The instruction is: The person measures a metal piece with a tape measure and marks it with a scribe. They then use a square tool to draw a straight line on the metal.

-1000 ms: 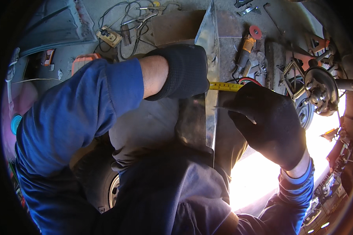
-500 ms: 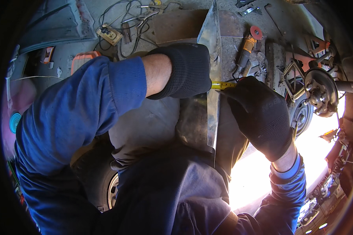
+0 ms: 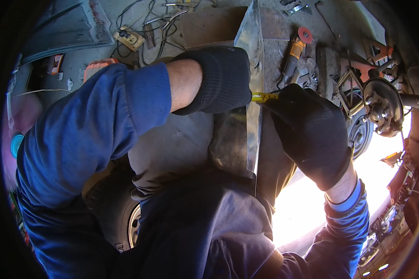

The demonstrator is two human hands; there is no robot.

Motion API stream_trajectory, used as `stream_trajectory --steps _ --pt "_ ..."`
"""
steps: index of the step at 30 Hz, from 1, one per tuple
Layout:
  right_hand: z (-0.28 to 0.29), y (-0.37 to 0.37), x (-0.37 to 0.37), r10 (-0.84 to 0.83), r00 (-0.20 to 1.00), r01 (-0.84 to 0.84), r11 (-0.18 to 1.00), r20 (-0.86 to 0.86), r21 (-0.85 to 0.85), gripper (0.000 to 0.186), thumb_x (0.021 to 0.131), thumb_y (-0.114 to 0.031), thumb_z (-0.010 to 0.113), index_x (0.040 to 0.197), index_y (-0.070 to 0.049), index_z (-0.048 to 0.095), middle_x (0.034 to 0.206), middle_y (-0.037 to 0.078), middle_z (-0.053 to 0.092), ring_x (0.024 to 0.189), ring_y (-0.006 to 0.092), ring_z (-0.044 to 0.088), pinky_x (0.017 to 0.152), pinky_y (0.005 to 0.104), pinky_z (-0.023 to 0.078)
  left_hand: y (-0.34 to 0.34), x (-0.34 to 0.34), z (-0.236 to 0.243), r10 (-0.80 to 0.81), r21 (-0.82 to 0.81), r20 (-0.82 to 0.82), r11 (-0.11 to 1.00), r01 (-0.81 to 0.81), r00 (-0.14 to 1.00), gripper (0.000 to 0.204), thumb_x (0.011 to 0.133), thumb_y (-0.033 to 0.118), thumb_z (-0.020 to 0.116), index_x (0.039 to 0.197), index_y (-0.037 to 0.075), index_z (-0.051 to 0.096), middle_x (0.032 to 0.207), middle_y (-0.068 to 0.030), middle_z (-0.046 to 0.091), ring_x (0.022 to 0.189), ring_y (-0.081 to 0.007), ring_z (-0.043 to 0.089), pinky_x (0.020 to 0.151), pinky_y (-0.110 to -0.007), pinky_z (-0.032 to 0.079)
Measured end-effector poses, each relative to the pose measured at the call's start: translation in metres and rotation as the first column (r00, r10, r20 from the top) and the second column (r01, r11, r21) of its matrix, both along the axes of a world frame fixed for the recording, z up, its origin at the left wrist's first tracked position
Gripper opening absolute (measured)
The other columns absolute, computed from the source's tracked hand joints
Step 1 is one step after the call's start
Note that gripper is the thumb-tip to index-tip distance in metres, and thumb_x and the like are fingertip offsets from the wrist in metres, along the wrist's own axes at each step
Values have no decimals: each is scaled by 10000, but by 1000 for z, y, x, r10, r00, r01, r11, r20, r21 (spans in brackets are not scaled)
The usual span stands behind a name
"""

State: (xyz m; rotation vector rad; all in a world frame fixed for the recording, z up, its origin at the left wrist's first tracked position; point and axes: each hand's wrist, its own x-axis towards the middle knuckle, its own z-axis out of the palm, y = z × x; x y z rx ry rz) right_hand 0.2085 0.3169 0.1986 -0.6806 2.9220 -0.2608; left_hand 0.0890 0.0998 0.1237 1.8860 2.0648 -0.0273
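The right hand (image 3: 312, 135) has neared the left hand (image 3: 221, 80), both gripping flat yellow tape (image 3: 264, 97) across shiny metal (image 3: 253, 128).

The tape measure (image 3: 263, 96) was over the metal sheet (image 3: 253, 135), between the left hand (image 3: 219, 80) and the right hand (image 3: 312, 132). On the floor (image 3: 272, 58), the grinder (image 3: 293, 56) lay far right of the sheet, the socket box (image 3: 130, 40) far left. The tyre (image 3: 109, 214) was near left, the brake disc (image 3: 383, 109) at right.

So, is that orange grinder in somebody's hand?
No, the orange grinder lies on the floor, apart from the gloved left hand and right hand, which are at the yellow measuring tape.
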Motion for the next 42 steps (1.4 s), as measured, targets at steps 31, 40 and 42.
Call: stream_trajectory --steps 31,40,42 --pt "7 -31 146 -286 917 367 879 280 -305 381 823 -228 865 1149 -68 752 970 124 716 753 320 744 644 424 604 -25 45 41 67 181 450 970 -164 891 223 954 276 771 1035 77 830 851 -104 777 745 -289 736 737 -402 592" --pt "7 -35 155 -327 910 402 846 255 -350 503 904 -266 820 1337 -55 677 1044 155 737 815 350 764 659 454 600 -28 88 55 419 -206 719 891 -405 555 304 969 298 768 1070 18 830 842 -156 778 707 -232 710 707 -362 554" --pt "9 -35 156 -327 912 399 843 246 -361 508 907 -274 819 1344 -58 676 1054 152 738 821 354 764 665 455 601 -25 91 57 506 -292 711 844 -449 488 331 958 301 769 1058 -9 823 854 -177 785 712 -230 708 717 -365 554"
